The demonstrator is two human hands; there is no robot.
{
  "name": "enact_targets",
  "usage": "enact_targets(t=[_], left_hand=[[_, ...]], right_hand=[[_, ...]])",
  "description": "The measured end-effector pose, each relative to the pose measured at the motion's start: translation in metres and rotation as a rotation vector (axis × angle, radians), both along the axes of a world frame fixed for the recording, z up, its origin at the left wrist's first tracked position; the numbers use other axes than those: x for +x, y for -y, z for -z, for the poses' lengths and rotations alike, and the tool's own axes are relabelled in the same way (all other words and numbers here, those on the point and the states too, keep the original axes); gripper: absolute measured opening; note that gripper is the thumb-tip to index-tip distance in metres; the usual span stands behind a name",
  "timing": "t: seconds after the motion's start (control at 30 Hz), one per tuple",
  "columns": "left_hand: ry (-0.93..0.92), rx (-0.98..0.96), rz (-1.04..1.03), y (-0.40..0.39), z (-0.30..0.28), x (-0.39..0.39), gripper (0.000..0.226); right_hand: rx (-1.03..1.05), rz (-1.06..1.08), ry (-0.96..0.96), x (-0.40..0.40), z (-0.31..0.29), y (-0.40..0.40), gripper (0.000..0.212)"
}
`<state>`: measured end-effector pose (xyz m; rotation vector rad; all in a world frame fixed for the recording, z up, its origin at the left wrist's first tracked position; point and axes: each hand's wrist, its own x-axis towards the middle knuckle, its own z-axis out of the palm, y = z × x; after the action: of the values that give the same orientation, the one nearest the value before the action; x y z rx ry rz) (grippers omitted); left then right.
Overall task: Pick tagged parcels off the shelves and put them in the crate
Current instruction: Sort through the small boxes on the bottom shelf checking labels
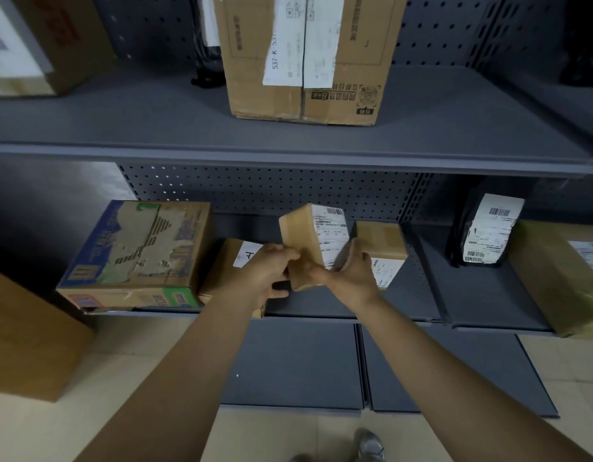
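Observation:
A small brown parcel (310, 236) with a white barcode label on its right face is held up in front of the lower shelf (322, 305). My left hand (266, 273) grips its lower left side. My right hand (350, 273) grips its lower right side, fingers curled round the labelled face. Behind my left hand lies a brown box with a white tag (228, 265). A small labelled brown box (383, 248) sits just right of the held parcel. No crate is in view.
A worn blue and brown carton (138, 255) sits left on the lower shelf. A black bag with white labels (485, 231) and a taped brown box (562, 275) stand right. The upper shelf (288, 151) bears a large labelled carton (308, 58). A brown box (28, 335) stands on the floor left.

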<state>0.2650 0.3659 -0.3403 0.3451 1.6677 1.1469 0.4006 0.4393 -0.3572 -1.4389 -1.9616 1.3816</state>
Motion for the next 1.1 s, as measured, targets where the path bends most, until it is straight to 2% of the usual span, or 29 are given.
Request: enact_targets(t=[0.1,0.17,0.27,0.33,0.4,0.43,0.47,0.57,0.6,0.63,0.7,0.8,0.9,1.07,1.1], left_hand=[[0.087,0.001,-0.037,-0.006,-0.011,0.008,0.037],[0.126,0.08,-0.041,-0.007,-0.015,0.009,0.05],[0.128,0.223,-0.029,-0.002,-0.013,0.007,0.049],[0.221,0.295,-0.072,0.005,-0.006,0.002,0.045],[0.353,0.334,-0.12,0.012,0.003,-0.004,0.058],[0.393,0.326,-0.16,0.014,0.007,-0.007,0.069],[0.422,0.319,-0.205,0.017,0.011,-0.009,0.077],[0.532,0.368,-0.257,0.019,0.019,-0.012,0.086],[0.551,0.384,-0.244,0.018,0.021,-0.013,0.087],[0.558,0.4,-0.226,0.018,0.023,-0.014,0.086],[0.55,0.418,-0.193,0.015,0.024,-0.017,0.083],[0.505,0.426,-0.198,0.012,0.026,-0.022,0.071],[0.328,0.39,-0.147,0.009,0.03,-0.023,0.049],[0.084,0.27,-0.148,-0.003,0.04,-0.013,0.054],[0.023,0.26,-0.119,-0.006,0.041,-0.011,0.049]], right_hand=[[0.159,-0.034,0.067,-0.003,0.004,0.011,0.125],[0.257,-0.053,0.008,-0.002,0.006,0.017,0.12],[0.325,-0.08,-0.212,0.0,0.004,0.022,0.085],[0.344,-0.096,-0.34,0.003,-0.002,0.023,0.057],[0.325,-0.09,-0.438,0.004,-0.008,0.021,0.035],[0.273,-0.088,-0.476,0.004,-0.009,0.02,0.032],[0.198,-0.085,-0.494,0.003,-0.009,0.019,0.039],[-0.028,-0.136,-0.415,-0.002,-0.016,0.019,0.083],[-0.083,-0.174,-0.393,-0.002,-0.018,0.021,0.081],[-0.128,-0.207,-0.395,-0.002,-0.019,0.023,0.069],[-0.172,-0.22,-0.43,-0.003,-0.019,0.025,0.05],[-0.041,-0.153,-0.355,0.001,-0.009,0.018,0.054],[0.027,-0.115,-0.241,0.006,0.004,0.008,0.041],[0.073,-0.083,-0.099,0.012,0.019,-0.001,0.039],[0.065,-0.1,-0.072,0.013,0.019,-0.003,0.041]])
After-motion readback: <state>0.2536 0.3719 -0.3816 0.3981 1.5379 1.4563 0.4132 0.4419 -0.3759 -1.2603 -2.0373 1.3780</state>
